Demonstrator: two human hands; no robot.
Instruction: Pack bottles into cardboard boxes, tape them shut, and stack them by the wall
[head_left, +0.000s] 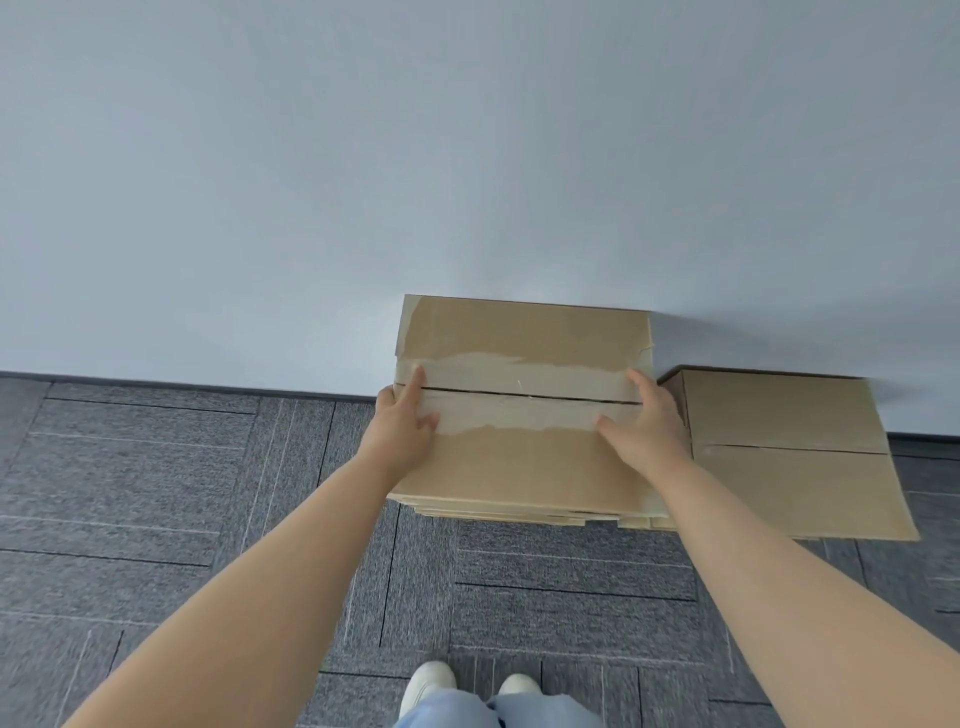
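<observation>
Left grip and right grip are both spread flat, fingers straight, on either end of the taped seam of the brown cardboard box. It sits on more cardboard at 12 o'clock, right up by the pale wall. Guessing it's bottle-heavy with slick tape, so I'd hold the stiff side edges. A second lower brown cardboard box crowds 3 o'clock, and there's open grey carpet at 9.

Office-type room, likely storeroom corner: grey carpet tiles with line pattern on floor, plain pale wall with dark skirting strip, taped cardboard boxes stacked against wall.
</observation>
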